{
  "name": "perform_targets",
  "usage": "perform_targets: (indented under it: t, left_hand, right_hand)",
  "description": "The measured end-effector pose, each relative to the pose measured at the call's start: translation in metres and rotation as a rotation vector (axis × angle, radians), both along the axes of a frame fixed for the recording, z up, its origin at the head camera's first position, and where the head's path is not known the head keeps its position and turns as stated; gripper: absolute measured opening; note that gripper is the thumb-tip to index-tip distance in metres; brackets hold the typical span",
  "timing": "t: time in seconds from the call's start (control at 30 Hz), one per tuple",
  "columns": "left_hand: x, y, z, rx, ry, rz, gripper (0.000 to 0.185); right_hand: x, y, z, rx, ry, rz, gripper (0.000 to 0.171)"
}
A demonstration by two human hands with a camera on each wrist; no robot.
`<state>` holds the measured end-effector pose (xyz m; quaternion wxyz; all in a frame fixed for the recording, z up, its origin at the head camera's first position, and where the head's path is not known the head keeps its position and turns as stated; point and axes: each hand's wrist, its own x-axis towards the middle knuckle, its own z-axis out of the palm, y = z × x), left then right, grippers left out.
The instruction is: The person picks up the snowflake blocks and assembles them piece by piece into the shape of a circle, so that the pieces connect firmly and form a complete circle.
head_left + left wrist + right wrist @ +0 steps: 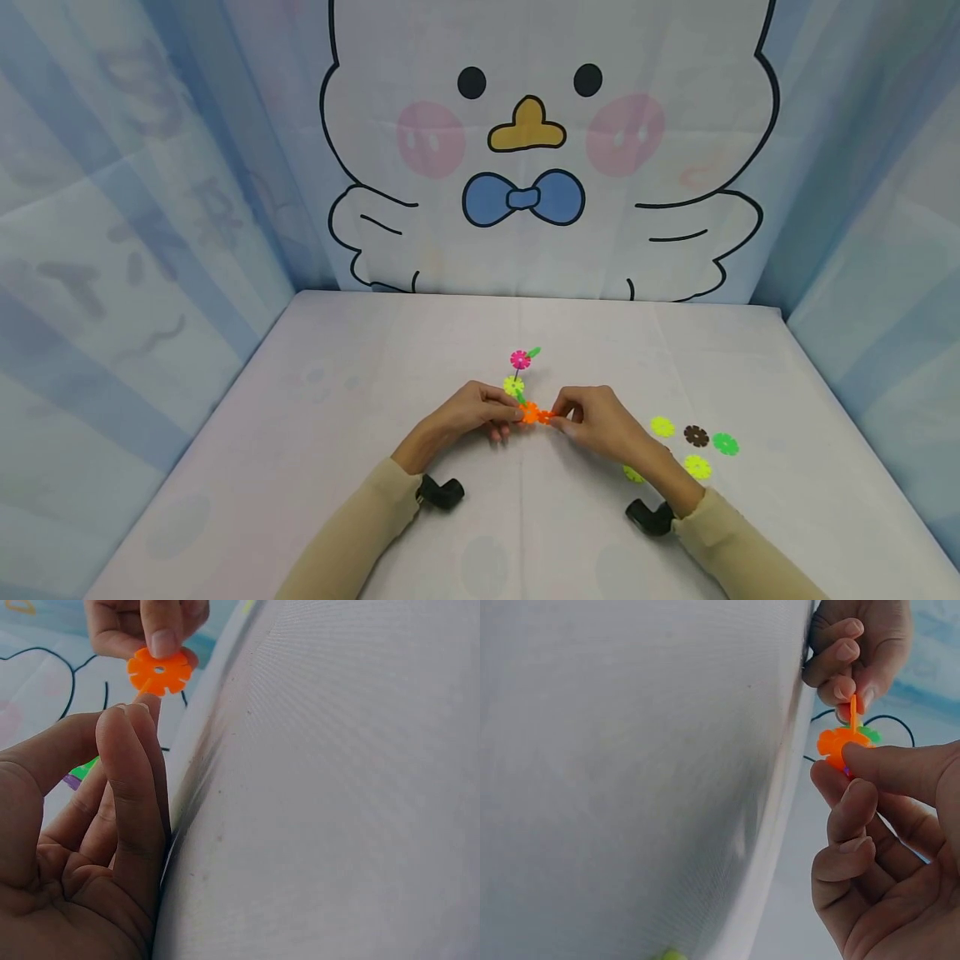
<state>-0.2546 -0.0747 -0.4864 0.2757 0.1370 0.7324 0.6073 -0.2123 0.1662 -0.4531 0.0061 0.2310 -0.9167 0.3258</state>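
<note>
The left hand [480,410] pinches an orange disc [529,412] at its edge. The right hand [600,421] pinches another orange disc [174,673] with its thumb and finger. The 2 discs touch crosswise between the hands, over the white table [750,375]. Just past the left hand are a pink disc [521,360], a yellow disc [513,385] and green bits [534,352]. Near the right hand lie 3 yellow discs [697,467], a brown disc [696,436] and a green disc [725,444].

Forearms [348,533] angle inward, left grip [472,408] and right grip [598,419] pinching near each other.
</note>
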Motion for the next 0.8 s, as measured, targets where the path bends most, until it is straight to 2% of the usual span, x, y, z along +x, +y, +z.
perform_targets:
  t: [0.4,0.8]
  left_hand:
    - [-0.0012,-0.0009,-0.0022,0.01,-0.004,0.007,0.02]
    - [0.0001,-0.0011,-0.0004,0.014,0.002,0.022,0.018]
  right_hand:
    - [0.0019,-0.003,0.0009,-0.003,0.015,0.007,0.009]
    - [0.0038,-0.0059,0.0007,0.013,0.078,0.014,0.009]
